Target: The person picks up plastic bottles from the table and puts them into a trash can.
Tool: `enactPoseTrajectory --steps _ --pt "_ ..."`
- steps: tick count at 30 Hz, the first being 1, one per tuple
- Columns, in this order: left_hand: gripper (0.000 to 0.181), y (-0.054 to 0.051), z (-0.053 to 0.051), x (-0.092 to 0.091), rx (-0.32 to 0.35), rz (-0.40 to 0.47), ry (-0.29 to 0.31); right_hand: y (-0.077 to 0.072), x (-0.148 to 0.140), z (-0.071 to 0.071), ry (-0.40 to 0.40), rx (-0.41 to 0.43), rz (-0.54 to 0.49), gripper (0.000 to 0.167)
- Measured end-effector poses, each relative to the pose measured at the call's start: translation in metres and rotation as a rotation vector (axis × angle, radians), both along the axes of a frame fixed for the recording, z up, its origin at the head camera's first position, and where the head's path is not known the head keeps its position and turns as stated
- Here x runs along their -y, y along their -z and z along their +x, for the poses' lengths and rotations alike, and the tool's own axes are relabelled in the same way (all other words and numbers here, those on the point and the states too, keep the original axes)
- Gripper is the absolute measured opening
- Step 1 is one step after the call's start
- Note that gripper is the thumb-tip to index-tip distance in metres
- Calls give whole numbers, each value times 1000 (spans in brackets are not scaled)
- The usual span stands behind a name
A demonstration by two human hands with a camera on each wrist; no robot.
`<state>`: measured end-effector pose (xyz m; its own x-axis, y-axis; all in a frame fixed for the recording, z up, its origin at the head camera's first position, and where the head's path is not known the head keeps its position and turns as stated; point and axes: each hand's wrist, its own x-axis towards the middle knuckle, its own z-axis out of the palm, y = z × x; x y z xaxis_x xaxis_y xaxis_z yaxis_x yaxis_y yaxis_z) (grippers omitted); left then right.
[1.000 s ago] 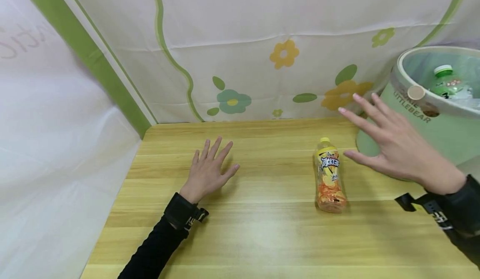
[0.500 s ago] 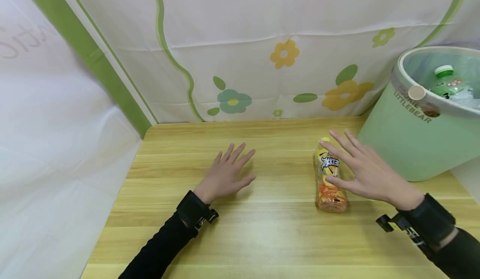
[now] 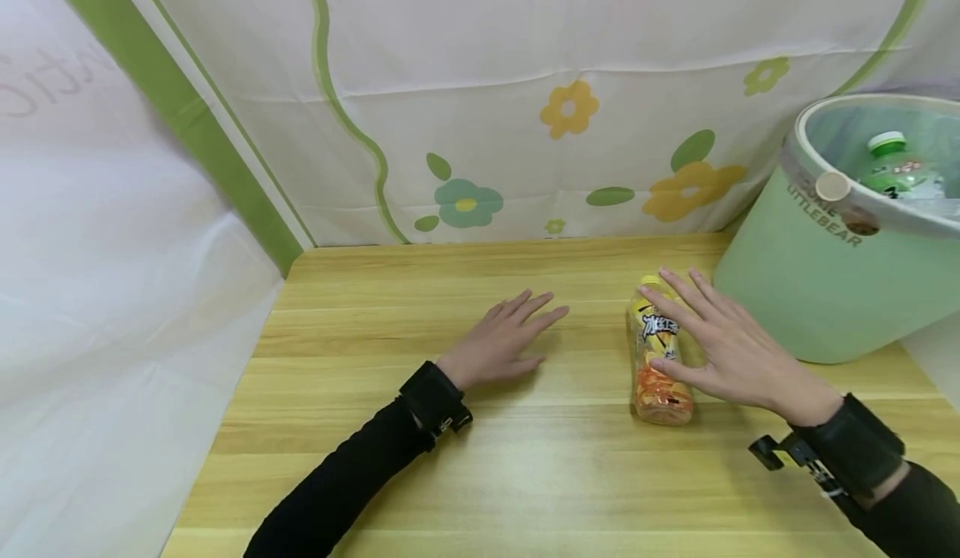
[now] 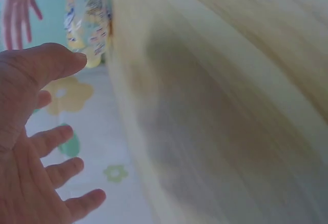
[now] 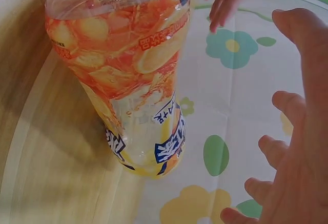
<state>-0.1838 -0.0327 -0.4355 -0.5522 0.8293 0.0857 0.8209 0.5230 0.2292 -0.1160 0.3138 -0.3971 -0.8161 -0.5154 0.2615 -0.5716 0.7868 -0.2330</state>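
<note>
A plastic drink bottle [image 3: 654, 375] with a yellow cap and a yellow-orange label lies on its side on the wooden table, cap toward the back wall. My right hand [image 3: 731, 354] hovers at its right side with fingers spread, partly covering the bottle's upper end in the head view. In the right wrist view a gap shows between the bottle [image 5: 123, 65] and my right fingers. Left of the bottle, my left hand [image 3: 502, 346] is held over the table with fingers extended, holding nothing. The left wrist view has the bottle [image 4: 87, 19] beyond my thumb.
A light green bin [image 3: 840, 283] with a liner stands at the table's right rear. Inside it is a green bottle [image 3: 896, 166] with a white cap. A white cloth with printed flowers [image 3: 570, 108] hangs along the table's back edge [image 3: 480, 250].
My left hand has moved right, closer to the bottle. The right hand came left and down from beside the bin to the bottle, then stayed nearly still. The bottle has not moved.
</note>
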Motion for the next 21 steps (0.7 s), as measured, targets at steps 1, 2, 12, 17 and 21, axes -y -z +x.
enactPoseTrajectory --steps 1,2,12,17,21 --pt "76 1 -2 -5 -12 -14 14 0 0 0 4 0 0 89" --pt "78 3 -4 -11 -20 -29 25 -1 0 0 8 -1 1 89" --pt "86 3 -26 -70 -111 -94 128 -2 0 3 26 7 -2 92" --pt "99 1 -29 -93 -135 -118 164 -5 -1 5 18 -12 -11 94" --pt "99 2 -25 -110 -193 -189 164 -7 0 6 15 -23 -16 95"
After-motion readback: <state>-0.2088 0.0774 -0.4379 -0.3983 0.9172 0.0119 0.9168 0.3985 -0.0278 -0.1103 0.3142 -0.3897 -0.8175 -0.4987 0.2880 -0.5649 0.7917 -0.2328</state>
